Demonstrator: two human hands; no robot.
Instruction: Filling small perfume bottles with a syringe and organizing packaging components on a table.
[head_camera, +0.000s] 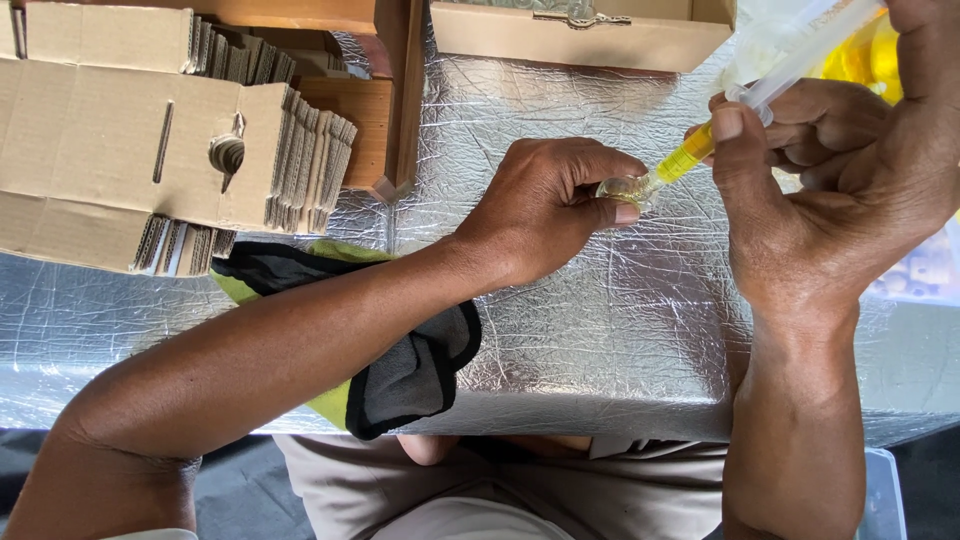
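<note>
My left hand (548, 205) pinches a small clear glass vial (622, 188) between thumb and fingers, just above the silver foil table (560, 330). My right hand (835, 190) grips a plastic syringe (745, 112) holding yellow liquid, its tip set into the mouth of the vial. The syringe's plunger runs up and right past the frame's top edge. My left forearm lies across a black and yellow-green cloth (410, 375).
Stacks of flat cardboard pieces (170, 140) fill the far left beside a wooden frame (400, 100). An open cardboard box (580, 35) stands at the back. A container of yellow liquid (865, 60) sits at the far right behind my right hand.
</note>
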